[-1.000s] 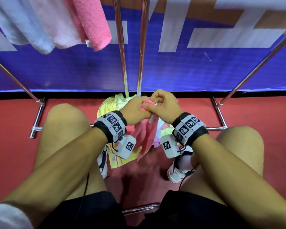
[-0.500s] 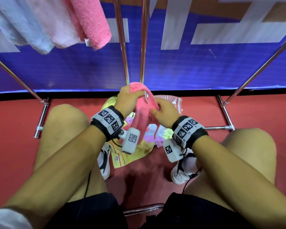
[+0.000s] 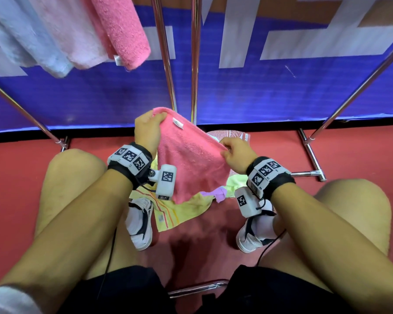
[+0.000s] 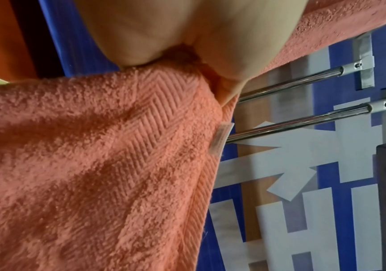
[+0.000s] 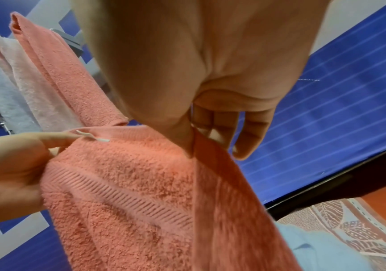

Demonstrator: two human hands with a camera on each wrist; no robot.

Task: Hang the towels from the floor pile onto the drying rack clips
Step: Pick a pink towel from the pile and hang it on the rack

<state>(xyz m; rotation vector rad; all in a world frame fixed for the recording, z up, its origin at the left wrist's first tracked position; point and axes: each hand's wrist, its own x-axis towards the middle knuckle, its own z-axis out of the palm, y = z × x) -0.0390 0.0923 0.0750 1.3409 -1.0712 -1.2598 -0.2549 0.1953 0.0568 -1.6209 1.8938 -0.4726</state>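
Observation:
A pink towel (image 3: 191, 157) is stretched between both hands above the floor pile (image 3: 186, 207). My left hand (image 3: 149, 128) grips its upper left corner, near a small white label (image 3: 178, 123). My right hand (image 3: 234, 152) pinches the right corner. In the left wrist view the towel (image 4: 94, 165) fills the frame under my left hand (image 4: 187, 60). The right wrist view shows thumb and fingers of my right hand (image 5: 191, 139) pinching the towel's edge (image 5: 210, 165). The pile holds yellow, green, purple and patterned cloths.
Pale blue, light pink and pink towels (image 3: 120, 30) hang at upper left. Two chrome rack poles (image 3: 194, 53) rise just behind the hands, with slanted legs (image 3: 361, 87) either side. A blue banner (image 3: 281, 91) backs the rack. My knees and white shoes (image 3: 140, 223) flank the pile.
The hands lifted the bunched pink towel from the pile and drew apart, spreading it open; the left hand rose toward the poles, the right moved to the right.

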